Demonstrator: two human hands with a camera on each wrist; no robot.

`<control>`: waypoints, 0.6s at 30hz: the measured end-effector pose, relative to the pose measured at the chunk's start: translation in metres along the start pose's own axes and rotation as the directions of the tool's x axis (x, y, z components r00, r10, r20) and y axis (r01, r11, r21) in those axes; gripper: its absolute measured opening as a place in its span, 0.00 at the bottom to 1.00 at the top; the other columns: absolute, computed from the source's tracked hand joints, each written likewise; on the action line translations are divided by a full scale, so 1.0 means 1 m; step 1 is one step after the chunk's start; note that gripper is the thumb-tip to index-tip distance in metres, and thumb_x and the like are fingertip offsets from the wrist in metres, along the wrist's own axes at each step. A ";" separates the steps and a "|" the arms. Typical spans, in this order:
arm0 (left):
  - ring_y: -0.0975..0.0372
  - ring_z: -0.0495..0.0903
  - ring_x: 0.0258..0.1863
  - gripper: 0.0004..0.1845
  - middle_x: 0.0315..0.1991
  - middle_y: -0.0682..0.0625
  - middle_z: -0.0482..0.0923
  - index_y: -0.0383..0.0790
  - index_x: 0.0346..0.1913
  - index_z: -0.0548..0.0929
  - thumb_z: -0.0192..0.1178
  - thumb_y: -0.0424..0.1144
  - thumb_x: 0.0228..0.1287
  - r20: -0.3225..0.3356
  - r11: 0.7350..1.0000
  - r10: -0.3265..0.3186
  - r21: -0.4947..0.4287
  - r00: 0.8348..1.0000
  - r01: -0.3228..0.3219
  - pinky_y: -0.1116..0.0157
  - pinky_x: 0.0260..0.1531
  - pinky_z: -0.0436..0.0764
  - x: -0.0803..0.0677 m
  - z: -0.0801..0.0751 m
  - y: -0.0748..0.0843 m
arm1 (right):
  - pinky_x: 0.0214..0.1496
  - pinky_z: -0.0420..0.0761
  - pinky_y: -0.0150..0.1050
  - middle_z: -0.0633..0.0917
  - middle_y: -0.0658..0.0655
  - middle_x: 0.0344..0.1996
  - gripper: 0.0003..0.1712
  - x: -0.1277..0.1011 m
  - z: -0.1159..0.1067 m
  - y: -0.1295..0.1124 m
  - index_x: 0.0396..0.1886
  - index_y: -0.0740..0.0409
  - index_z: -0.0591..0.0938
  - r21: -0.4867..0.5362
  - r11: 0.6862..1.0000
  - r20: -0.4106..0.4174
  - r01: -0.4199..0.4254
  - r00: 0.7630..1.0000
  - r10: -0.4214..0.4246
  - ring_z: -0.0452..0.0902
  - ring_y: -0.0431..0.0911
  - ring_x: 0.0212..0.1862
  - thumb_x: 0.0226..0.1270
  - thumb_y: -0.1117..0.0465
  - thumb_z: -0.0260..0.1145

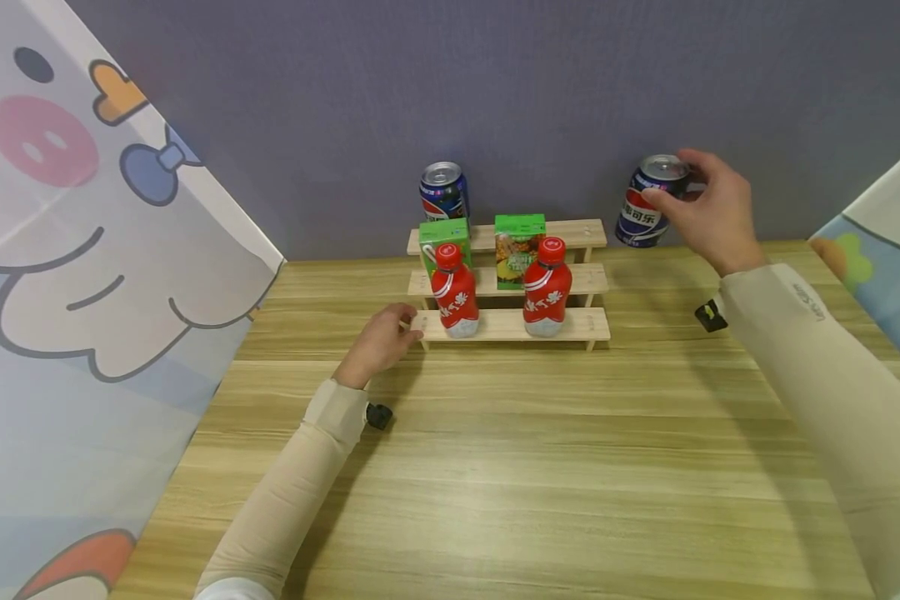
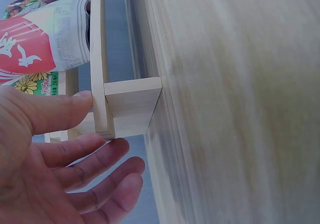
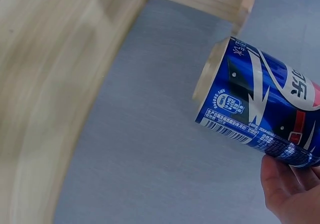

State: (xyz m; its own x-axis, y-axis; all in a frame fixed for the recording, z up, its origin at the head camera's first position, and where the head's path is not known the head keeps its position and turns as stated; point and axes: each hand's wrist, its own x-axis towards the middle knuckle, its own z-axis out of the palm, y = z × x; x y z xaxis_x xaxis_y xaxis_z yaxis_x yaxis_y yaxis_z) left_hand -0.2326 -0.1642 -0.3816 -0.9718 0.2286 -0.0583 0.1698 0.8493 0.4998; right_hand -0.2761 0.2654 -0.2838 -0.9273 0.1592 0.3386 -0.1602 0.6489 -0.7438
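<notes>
One hand steadies the wooden rack [image 1: 508, 275], the other lifts a cola can [image 1: 647, 203].

The right hand [image 1: 708, 212] grips the can near its top, tilted and clear of the table [image 1: 540, 467], to the right of the rack's top step. The left hand [image 1: 381, 342], fingers [image 2: 60, 113] straight and relaxed, touches the rack's lowest step at its left end. On the rack stand two red bottles [image 1: 455, 292], two green cartons [image 1: 520, 248] behind them, and a second can [image 1: 444, 192] behind its top left.

Blue cola can [image 1: 648, 204] in my right hand [image 1: 708, 212], tilted, lifted clear of the bench. My left hand [image 1: 378, 342] touches the wooden stepped rack's [image 1: 506, 327] lowest left corner.
</notes>
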 end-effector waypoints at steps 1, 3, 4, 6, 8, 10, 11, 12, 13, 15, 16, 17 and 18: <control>0.58 0.72 0.41 0.22 0.47 0.47 0.70 0.38 0.53 0.68 0.56 0.42 0.57 -0.001 1.000 -0.003 0.000 1.000 0.003 0.63 0.35 0.74 0.000 0.000 0.000 | 0.42 0.71 0.30 0.70 0.58 0.53 0.39 0.000 0.000 0.002 0.62 0.48 0.62 -0.012 1.000 0.003 -0.003 1.000 0.003 0.70 0.47 0.44 0.49 0.47 0.64; 0.58 0.72 0.41 0.21 0.47 0.46 0.70 0.38 0.53 0.68 0.56 0.42 0.57 0.001 1.000 -0.003 -0.001 1.000 0.003 0.63 0.35 0.74 0.000 0.000 0.000 | 0.42 0.72 0.31 0.70 0.59 0.54 0.39 -0.001 0.001 0.005 0.62 0.48 0.61 -0.022 1.000 0.013 -0.014 1.000 0.014 0.70 0.48 0.45 0.49 0.46 0.64; 0.58 0.72 0.41 0.21 0.47 0.46 0.70 0.38 0.53 0.68 0.56 0.42 0.57 0.001 1.000 -0.005 -0.001 1.000 0.005 0.63 0.35 0.74 0.000 0.000 0.000 | 0.42 0.72 0.31 0.70 0.59 0.54 0.40 -0.001 0.002 0.007 0.62 0.49 0.61 -0.027 0.999 0.020 -0.018 1.000 0.018 0.70 0.49 0.45 0.49 0.46 0.64; 0.58 0.72 0.41 0.21 0.47 0.46 0.70 0.38 0.53 0.68 0.56 0.42 0.57 0.003 1.000 -0.007 -0.002 1.000 0.007 0.63 0.35 0.74 0.000 0.000 0.000 | 0.43 0.72 0.33 0.70 0.59 0.54 0.40 -0.002 0.004 0.010 0.62 0.49 0.60 -0.039 0.999 0.032 -0.028 0.999 0.029 0.70 0.50 0.45 0.49 0.45 0.63; 0.58 0.72 0.41 0.22 0.47 0.46 0.70 0.37 0.53 0.68 0.56 0.42 0.57 0.004 1.000 -0.007 -0.002 1.000 0.007 0.63 0.35 0.74 0.000 0.000 0.000 | 0.44 0.72 0.35 0.69 0.59 0.54 0.41 -0.003 0.005 0.013 0.63 0.48 0.59 -0.043 0.998 0.050 -0.042 0.998 0.044 0.69 0.50 0.46 0.49 0.45 0.63; 0.58 0.72 0.40 0.22 0.46 0.47 0.70 0.38 0.53 0.68 0.56 0.42 0.57 0.002 1.000 -0.012 0.000 1.000 0.012 0.64 0.35 0.74 0.000 0.000 0.000 | 0.44 0.72 0.36 0.68 0.59 0.55 0.42 -0.003 0.007 0.016 0.63 0.48 0.58 -0.050 0.998 0.063 -0.047 0.997 0.050 0.69 0.51 0.47 0.49 0.44 0.62; 0.58 0.72 0.40 0.22 0.46 0.47 0.70 0.38 0.53 0.68 0.56 0.42 0.57 0.002 1.000 -0.012 0.000 1.000 0.012 0.64 0.35 0.74 0.000 0.000 0.000 | 0.44 0.72 0.36 0.68 0.59 0.55 0.42 -0.004 0.008 0.017 0.64 0.48 0.58 -0.056 0.997 0.067 -0.050 0.996 0.054 0.69 0.51 0.47 0.50 0.44 0.62; 0.58 0.72 0.40 0.22 0.46 0.47 0.70 0.38 0.53 0.68 0.56 0.42 0.57 0.000 1.000 -0.012 0.001 1.000 0.012 0.64 0.35 0.74 0.000 0.000 0.000 | 0.44 0.72 0.37 0.68 0.59 0.54 0.42 -0.004 0.009 0.019 0.64 0.48 0.58 -0.058 0.997 0.070 -0.052 0.996 0.056 0.69 0.51 0.47 0.50 0.44 0.62; 0.58 0.72 0.40 0.22 0.46 0.47 0.70 0.38 0.53 0.68 0.56 0.42 0.57 0.000 1.000 -0.010 0.001 1.000 0.010 0.64 0.35 0.74 0.000 0.000 0.000 | 0.44 0.72 0.38 0.68 0.60 0.54 0.42 -0.004 0.010 0.021 0.64 0.49 0.57 -0.062 0.997 0.074 -0.051 0.996 0.056 0.69 0.51 0.47 0.50 0.44 0.62; 0.58 0.72 0.40 0.22 0.46 0.47 0.70 0.38 0.53 0.68 0.56 0.42 0.57 -0.003 1.000 -0.011 0.000 1.000 0.011 0.64 0.35 0.74 0.000 0.000 0.000 | 0.44 0.72 0.39 0.69 0.60 0.54 0.42 -0.004 0.012 0.024 0.64 0.51 0.58 -0.074 0.996 0.071 -0.044 0.996 0.049 0.69 0.52 0.46 0.50 0.44 0.62; 0.58 0.72 0.40 0.22 0.46 0.47 0.70 0.38 0.53 0.68 0.56 0.42 0.57 -0.003 1.000 -0.011 0.000 1.000 0.011 0.64 0.35 0.74 0.000 0.000 0.000 | 0.44 0.72 0.39 0.70 0.60 0.53 0.42 -0.004 0.013 0.026 0.63 0.52 0.58 -0.077 0.996 0.068 -0.040 0.997 0.045 0.69 0.53 0.46 0.50 0.44 0.62; 0.58 0.72 0.40 0.22 0.46 0.47 0.70 0.38 0.52 0.68 0.56 0.42 0.57 -0.003 1.000 -0.010 0.000 1.000 0.010 0.64 0.34 0.74 0.000 0.000 0.000 | 0.44 0.72 0.39 0.70 0.60 0.53 0.42 -0.004 0.014 0.028 0.63 0.53 0.58 -0.080 0.996 0.068 -0.038 0.997 0.044 0.70 0.53 0.46 0.50 0.45 0.62; 0.58 0.72 0.40 0.21 0.47 0.47 0.70 0.38 0.52 0.68 0.56 0.42 0.57 -0.002 1.000 -0.009 0.000 1.000 0.009 0.64 0.34 0.74 0.000 0.000 0.000 | 0.44 0.73 0.39 0.70 0.60 0.53 0.42 -0.004 0.015 0.030 0.63 0.54 0.59 -0.081 0.996 0.070 -0.036 0.997 0.042 0.70 0.53 0.46 0.51 0.45 0.62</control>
State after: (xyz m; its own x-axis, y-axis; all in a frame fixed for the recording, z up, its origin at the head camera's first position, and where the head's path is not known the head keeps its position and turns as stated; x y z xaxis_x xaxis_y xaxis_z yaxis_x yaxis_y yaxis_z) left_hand -0.2325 -0.1637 -0.3817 -0.9736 0.2200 -0.0606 0.1612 0.8512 0.4995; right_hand -0.2816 0.2731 -0.3158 -0.9546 0.1335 0.2661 -0.0989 0.7008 -0.7064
